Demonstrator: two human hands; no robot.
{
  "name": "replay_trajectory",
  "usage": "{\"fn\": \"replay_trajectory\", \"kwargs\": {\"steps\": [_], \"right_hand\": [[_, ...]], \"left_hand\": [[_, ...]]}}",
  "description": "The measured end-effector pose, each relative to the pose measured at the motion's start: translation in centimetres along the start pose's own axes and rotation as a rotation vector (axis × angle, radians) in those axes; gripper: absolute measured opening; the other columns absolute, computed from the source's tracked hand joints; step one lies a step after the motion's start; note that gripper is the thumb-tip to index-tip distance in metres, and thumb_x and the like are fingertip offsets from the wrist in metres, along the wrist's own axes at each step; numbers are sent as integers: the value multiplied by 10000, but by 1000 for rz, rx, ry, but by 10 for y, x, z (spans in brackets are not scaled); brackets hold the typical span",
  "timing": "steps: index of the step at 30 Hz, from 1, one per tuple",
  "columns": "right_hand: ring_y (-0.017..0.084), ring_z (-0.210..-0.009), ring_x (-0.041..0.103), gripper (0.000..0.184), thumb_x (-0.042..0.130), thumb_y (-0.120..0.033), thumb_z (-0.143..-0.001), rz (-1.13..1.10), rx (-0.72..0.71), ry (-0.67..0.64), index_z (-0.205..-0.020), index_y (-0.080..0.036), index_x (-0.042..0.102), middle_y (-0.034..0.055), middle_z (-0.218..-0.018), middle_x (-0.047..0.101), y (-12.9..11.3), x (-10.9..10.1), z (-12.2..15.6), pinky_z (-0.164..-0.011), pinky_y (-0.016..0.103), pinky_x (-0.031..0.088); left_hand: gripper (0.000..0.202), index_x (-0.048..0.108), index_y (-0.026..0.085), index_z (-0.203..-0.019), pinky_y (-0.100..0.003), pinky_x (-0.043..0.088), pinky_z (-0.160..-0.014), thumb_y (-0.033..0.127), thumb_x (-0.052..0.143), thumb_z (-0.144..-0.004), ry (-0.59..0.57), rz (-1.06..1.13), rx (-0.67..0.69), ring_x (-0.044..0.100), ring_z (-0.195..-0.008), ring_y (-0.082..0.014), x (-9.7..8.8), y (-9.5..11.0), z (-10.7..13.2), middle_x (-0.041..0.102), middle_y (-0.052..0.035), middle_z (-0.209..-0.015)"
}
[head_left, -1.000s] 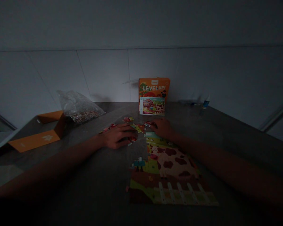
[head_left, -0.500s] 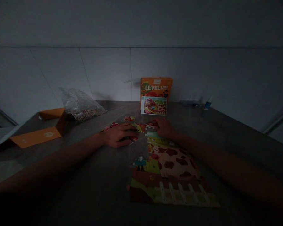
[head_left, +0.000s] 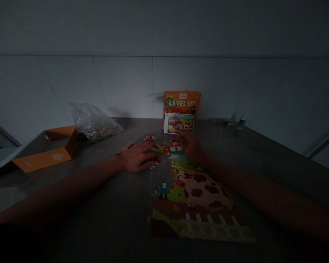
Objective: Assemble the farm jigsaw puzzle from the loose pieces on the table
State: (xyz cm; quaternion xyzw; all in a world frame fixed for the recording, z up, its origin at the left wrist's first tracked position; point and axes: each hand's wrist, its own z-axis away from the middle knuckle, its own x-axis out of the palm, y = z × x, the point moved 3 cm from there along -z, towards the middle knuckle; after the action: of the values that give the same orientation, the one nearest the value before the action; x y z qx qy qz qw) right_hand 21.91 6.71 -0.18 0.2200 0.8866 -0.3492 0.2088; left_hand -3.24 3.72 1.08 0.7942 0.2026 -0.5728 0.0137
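On the dark table lies a partly assembled jigsaw puzzle with a spotted cow and a white fence. My left hand rests palm down with spread fingers over loose puzzle pieces left of the puzzle's top, hiding some of them. Just above the puzzle's upper edge is my right hand, its fingers bent and slightly apart beside a red and white puzzle piece. No piece shows between those fingers in the dim light. Another loose puzzle piece lies beyond my left hand.
An orange box stands near the wall, with a farm picture card leaning on it. At left are a clear bag of pieces and an open orange box part. A small bottle stands at the back right.
My right hand has lifted slightly and its fingers have drawn up, uncovering more of the red and white piece. My left hand has barely moved.
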Motion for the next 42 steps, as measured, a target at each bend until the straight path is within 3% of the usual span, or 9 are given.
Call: {"fn": "replay_trajectory", "kwargs": {"steps": [3, 6, 10, 15, 24, 28, 42], "right_hand": [[209, -926, 674, 214, 616, -198, -798, -236, 102, 42, -1009, -201, 581, 86, -1098, 620, -12, 7, 4, -797, 350, 560], [203, -898, 693, 252, 658, -244, -786, -371, 165, -33, -1024, -208, 583, 66, -1053, 649, -26, 17, 11, -776, 337, 569], [186, -894, 689, 215, 666, -259, -786, -441, 147, -97, -983, -205, 601, 46, -1000, 665, -36, 20, 16, -833, 344, 565], [182, -874, 673, 157, 672, -268, -782, -439, 141, -108, -911, -196, 616, 42, -928, 675, -34, 19, 16, -799, 332, 563], [182, -788, 667, 203, 596, -321, -841, -344, 125, -180, -913, -163, 700, 64, -860, 722, -33, 21, 13, -737, 310, 517], [168, -724, 645, 220, 576, -324, -849, -284, 120, -181, -831, -158, 719, 49, -794, 721, -34, 20, 13, -694, 291, 495], [177, -719, 651, 208, 584, -312, -847, -244, 108, -189, -808, -161, 722, 56, -788, 733, -34, 19, 13, -668, 285, 476]], "left_hand": [[611, 434, 96, -1417, -510, 469, -974, 469, 528, -944, 165, -127, -131, 529, -1191, -348, -2, 0, -1, 583, -213, -1261], [694, 400, 77, -1430, -478, 482, -936, 517, 562, -918, 272, -183, -147, 554, -1140, -331, -3, 4, -4, 617, -205, -1210], [541, 538, 111, -1308, -456, 463, -921, 489, 573, -924, 250, -217, -78, 539, -1148, -322, -2, 9, -6, 665, -156, -1128], [456, 614, 134, -1199, -450, 437, -911, 493, 572, -921, 214, -214, -59, 542, -1107, -306, -3, 9, -5, 687, -133, -1086], [446, 579, 134, -1233, -411, 430, -885, 439, 609, -909, 310, -243, -3, 551, -1087, -283, -7, 6, -3, 691, -112, -1066], [472, 576, 144, -1261, -427, 427, -912, 455, 602, -908, 297, -242, -3, 541, -1113, -289, -4, 3, -1, 683, -121, -1078], [460, 599, 147, -1220, -450, 444, -919, 497, 555, -926, 200, -207, -39, 557, -1130, -305, -1, 0, 0, 688, -124, -1064]]}}
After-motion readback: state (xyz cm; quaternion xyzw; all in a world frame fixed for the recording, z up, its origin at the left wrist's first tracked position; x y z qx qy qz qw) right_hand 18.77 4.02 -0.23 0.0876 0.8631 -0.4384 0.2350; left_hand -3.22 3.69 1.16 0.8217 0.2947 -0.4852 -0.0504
